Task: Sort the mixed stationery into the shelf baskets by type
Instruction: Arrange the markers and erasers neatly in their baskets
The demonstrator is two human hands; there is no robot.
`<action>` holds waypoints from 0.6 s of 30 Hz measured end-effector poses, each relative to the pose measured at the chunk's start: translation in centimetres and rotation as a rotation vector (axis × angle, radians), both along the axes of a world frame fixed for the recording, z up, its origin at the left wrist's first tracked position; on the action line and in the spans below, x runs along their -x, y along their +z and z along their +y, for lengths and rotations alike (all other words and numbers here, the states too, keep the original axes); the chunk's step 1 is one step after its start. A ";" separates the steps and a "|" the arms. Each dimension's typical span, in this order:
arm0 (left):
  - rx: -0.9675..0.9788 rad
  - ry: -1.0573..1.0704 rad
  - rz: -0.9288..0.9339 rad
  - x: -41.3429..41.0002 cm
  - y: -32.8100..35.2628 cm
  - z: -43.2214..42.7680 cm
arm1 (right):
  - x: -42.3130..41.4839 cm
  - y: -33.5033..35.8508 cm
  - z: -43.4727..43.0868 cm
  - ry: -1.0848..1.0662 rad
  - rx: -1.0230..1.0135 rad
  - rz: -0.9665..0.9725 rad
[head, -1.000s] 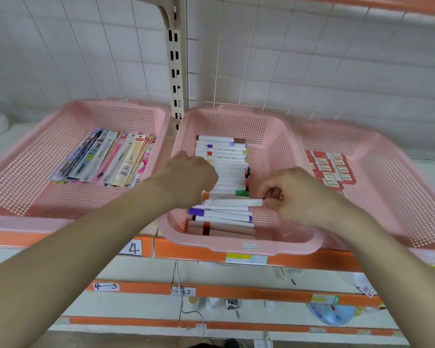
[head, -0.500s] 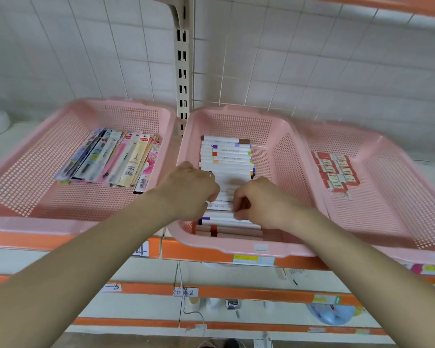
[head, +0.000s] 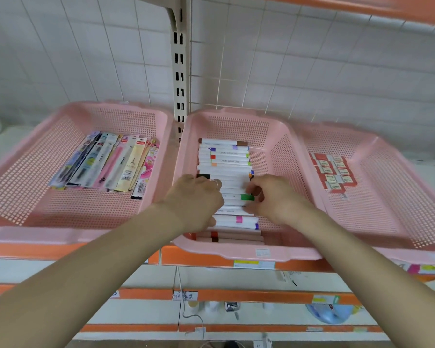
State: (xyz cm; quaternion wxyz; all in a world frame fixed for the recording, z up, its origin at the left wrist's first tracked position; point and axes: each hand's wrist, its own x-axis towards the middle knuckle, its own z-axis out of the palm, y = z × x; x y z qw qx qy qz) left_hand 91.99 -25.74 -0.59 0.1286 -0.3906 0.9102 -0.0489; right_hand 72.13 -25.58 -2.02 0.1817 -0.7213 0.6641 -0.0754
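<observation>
Since half a second ago our hands have drawn a little apart, and a white marker with a green cap (head: 236,197) now shows between them. Both forearms reach up and forward from the near edge and converge over the middle pink perforated plastic basket (head: 281,156).

Our left hand (head: 195,199) lies knuckles up, fingers curled down over the left ends of the row of white plastic markers with coloured caps (head: 224,159); we cannot tell whether it grips any of them. Our right hand (head: 276,199) is turned inward, its fingers bent around the green cap, pinching that end of the marker, which lies crosswise on the row in the near half of the basket.

To the left, the left pink perforated plastic basket (head: 23,177) holds flat packaged pens (head: 106,164). To the right, the right pink perforated plastic basket (head: 399,197) holds small red and white boxes (head: 333,172). All three baskets sit side by side on an orange-edged shelf (head: 199,259).
</observation>
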 end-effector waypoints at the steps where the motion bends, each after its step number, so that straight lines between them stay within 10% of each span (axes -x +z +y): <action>1: -0.006 0.002 -0.004 0.1 0.0 0.1 | 0.3 0.1 0.0 -0.038 -0.007 -0.015; 18: -0.045 0.108 -0.219 1.0 -0.9 0.0 | -1.3 -0.6 0.0 -0.174 -0.470 -0.290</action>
